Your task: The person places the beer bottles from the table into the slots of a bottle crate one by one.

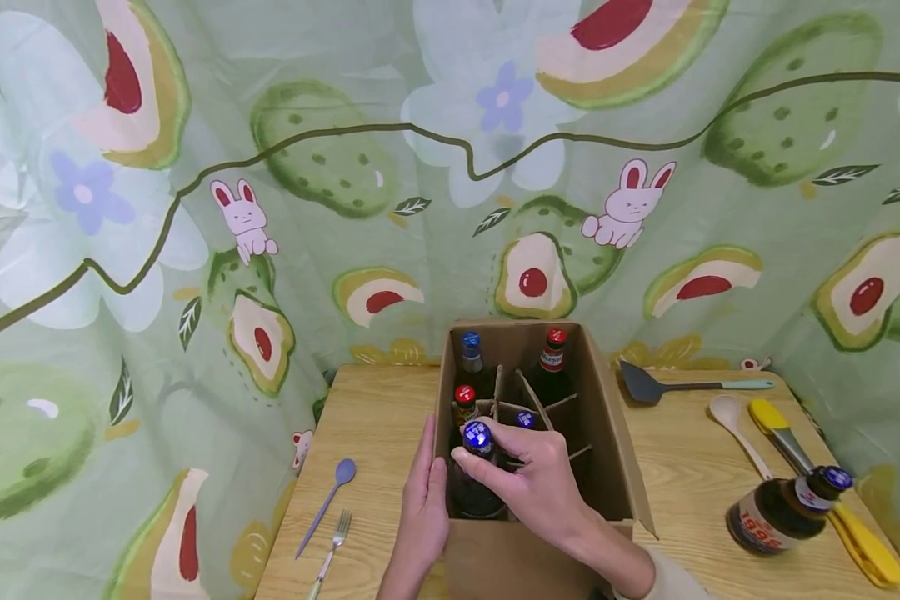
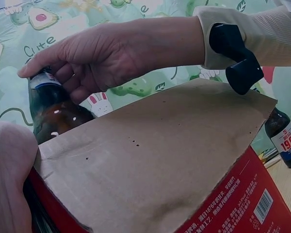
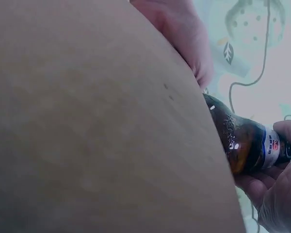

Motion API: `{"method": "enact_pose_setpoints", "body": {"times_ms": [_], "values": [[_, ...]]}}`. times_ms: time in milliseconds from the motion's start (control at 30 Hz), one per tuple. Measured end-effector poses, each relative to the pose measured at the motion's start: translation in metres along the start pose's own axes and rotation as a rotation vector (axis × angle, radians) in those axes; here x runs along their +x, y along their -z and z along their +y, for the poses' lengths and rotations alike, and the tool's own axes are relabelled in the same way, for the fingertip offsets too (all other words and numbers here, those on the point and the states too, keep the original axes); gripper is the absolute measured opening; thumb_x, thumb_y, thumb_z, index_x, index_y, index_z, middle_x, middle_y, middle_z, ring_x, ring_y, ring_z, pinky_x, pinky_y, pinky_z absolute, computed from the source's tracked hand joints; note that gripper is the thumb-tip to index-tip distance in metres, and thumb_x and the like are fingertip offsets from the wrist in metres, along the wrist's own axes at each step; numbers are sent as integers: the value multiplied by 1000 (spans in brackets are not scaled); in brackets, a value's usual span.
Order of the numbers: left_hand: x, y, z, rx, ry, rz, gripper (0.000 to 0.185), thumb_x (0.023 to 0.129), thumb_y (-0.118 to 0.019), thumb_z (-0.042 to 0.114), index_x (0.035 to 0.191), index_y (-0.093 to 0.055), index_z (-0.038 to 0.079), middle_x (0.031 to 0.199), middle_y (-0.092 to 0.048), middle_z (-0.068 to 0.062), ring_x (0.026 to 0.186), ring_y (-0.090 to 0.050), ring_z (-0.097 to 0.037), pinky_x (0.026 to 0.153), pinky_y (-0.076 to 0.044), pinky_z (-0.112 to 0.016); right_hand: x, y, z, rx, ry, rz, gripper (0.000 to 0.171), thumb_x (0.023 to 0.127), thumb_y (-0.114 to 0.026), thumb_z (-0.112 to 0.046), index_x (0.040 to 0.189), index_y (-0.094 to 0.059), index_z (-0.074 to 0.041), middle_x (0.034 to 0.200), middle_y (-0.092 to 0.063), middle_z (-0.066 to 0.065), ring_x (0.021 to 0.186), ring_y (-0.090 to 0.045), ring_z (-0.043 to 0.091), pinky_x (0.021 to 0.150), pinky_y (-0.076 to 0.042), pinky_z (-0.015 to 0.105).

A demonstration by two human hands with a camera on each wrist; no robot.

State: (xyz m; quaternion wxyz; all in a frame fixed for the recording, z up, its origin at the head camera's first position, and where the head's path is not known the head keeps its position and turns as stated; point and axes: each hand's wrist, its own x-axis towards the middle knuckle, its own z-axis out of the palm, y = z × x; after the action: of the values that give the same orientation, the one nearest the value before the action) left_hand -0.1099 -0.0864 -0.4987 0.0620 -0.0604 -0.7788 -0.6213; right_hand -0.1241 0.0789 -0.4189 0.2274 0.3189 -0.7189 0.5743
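My right hand (image 1: 543,479) grips the neck of a dark brown beer bottle (image 1: 478,492) with a blue cap. The bottle stands at the front left compartment of a cardboard box (image 1: 621,408). In the left wrist view its shoulder (image 2: 56,114) shows above the box's flap (image 2: 150,150), with the right hand (image 2: 104,58) around its neck. My left hand (image 1: 423,504) rests along the outside of the box's left wall, fingers extended. In the right wrist view the bottle (image 3: 247,143) leans out past the cardboard; its base is hidden there.
Dividers split the box, where a blue-capped bottle (image 1: 472,354) and a red-capped bottle (image 1: 553,358) stand among others. To the right are another bottle (image 1: 776,517), a spatula (image 1: 642,385), a pale spoon (image 1: 735,421) and a yellow-headed utensil (image 1: 768,414). A blue spoon (image 1: 343,472) and fork (image 1: 337,537) lie left.
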Motion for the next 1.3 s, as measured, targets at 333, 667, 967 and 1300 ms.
{"method": "enact_pose_setpoints", "body": {"times_ms": [333,667,967,1300], "values": [[0,0,2,-20,-13,-1,53,116,-31,15,168,-21,14,173,-21,-5,159,-17,-30,123,-13,-25,-8,1,13,-78,-254,-121,6,90,-84,-17,92,-80,-13,72,-72,-11,61,-60,-8,50,-50,14],[0,0,2,-37,10,-9,54,116,-31,13,168,-21,17,174,-20,-5,159,-16,-30,126,-13,-51,-14,1,19,-262,-430,-359,13,84,-89,-20,88,-83,-9,69,-73,-9,51,-48,-6,45,-43,19],[0,1,1,-18,11,-6,55,115,-31,11,169,-20,18,174,-19,-2,159,-16,-28,127,-14,-45,-14,-5,23,-411,-381,-560,15,83,-88,-15,86,-80,-3,52,-42,-16,49,-33,-3,43,-26,17],[1,0,0,-44,48,-18,55,116,-31,15,169,-18,20,174,-18,3,159,-15,-20,126,-13,-36,-12,-5,23,-454,-420,-609,23,80,-90,-14,69,-70,-12,54,-31,-16,53,-30,0,46,-22,19]]}}
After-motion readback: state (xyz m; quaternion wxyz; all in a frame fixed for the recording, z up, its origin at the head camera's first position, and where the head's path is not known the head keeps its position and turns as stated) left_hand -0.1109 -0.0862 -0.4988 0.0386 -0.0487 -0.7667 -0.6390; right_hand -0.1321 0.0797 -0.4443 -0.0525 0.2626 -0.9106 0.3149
